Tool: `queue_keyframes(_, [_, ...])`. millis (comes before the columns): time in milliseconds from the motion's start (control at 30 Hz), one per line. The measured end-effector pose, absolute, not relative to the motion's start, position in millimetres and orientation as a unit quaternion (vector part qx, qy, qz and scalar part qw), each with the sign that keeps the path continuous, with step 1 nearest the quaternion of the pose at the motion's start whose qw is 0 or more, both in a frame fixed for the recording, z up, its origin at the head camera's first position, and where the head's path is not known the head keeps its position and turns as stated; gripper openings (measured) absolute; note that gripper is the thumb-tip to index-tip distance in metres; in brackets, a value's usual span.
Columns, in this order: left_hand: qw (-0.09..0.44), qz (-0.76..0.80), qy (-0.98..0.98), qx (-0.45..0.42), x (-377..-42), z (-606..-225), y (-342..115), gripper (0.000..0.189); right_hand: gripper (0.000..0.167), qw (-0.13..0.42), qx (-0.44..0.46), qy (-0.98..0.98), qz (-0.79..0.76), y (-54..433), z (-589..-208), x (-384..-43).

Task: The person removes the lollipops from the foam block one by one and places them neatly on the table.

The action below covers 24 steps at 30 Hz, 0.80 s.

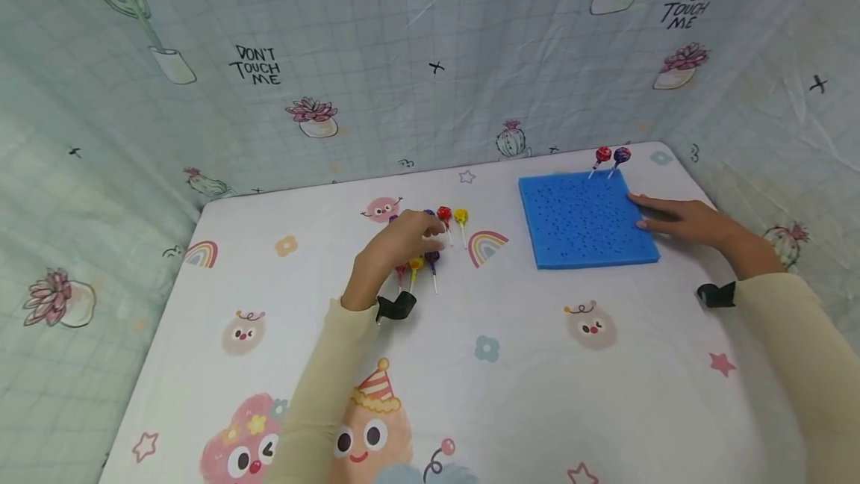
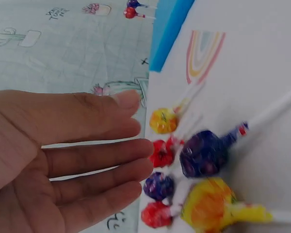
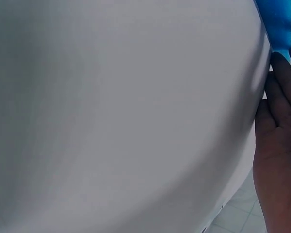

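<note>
Over a group of wrapped lollipops on the table hovers my left hand (image 1: 406, 237), fingers nearly straight and holding nothing. It partly covers the group in the head view. A purple lollipop (image 2: 203, 153) and a yellow lollipop (image 2: 211, 204) lie nearest the camera in the left wrist view. Behind them are a smaller yellow lollipop (image 2: 164, 120), a red one and others. My right hand (image 1: 692, 224) touches the right edge of a blue board (image 1: 584, 222) dotted with small holes. A red lollipop (image 1: 603, 155) and a purple lollipop (image 1: 622, 156) stand at the board's far right corner.
A white table cover (image 1: 524, 394) with printed cartoon figures lies under everything. Printed curtains (image 1: 403, 36) hang behind the table and along both sides. A black strap piece (image 1: 396, 307) sits at the left wrist, another (image 1: 716, 295) at the right.
</note>
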<state>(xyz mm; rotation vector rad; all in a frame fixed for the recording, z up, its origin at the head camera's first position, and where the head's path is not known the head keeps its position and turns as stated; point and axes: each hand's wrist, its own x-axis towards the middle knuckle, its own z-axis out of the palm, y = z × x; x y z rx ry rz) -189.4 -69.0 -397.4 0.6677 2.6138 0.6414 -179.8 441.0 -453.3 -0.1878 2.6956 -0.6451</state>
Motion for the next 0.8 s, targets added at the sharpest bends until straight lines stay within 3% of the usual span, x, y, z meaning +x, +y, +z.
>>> queue_keyframes(433, [0.098,0.276,0.905,0.31,-195.0,-395.5,-26.2,0.032,0.079,0.18,-0.07,0.954,-0.23,439.9,-453.7,-178.9])
queue_keyframes(800, [0.106,0.304,0.883,0.341,-200.0,-397.0,4.4,0.036,0.078,0.178,-0.07,0.956,-0.222,440.6,-452.6,-180.7])
